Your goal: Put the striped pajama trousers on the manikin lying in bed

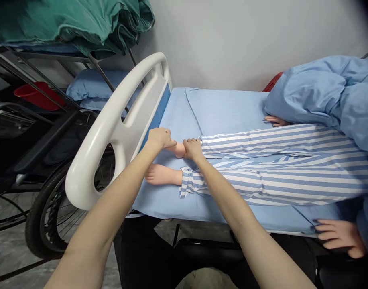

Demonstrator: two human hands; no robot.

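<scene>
From where I'm standing, the person's two arms are reaching over the bed, and both hands are holding one leg of the lying figure. The left hand (pixel 160 137) is cupping the far foot (pixel 180 150) with its thumb pointing towards the right hand; its fingertips are hiding from me, so I can't tell how tightly they are closing. The right hand (pixel 193 148) is wrapping around the ankle just beside it, close against the hem of the striped trousers (pixel 262 176). That foot is lying under and between the two hands, while the near foot (pixel 162 175) is resting bare on the blue sheet (pixel 168 205), a little nearer the person than the hands. To the right of the hands the trousered legs are stretching away towards a bunched blue quilt (pixel 322 92). Just left of the hands the white bed-end board (pixel 87 160) is standing upright, and beyond it a wheelchair wheel (pixel 45 216) is showing, with a red basin (pixel 41 95) sitting further off.
</scene>
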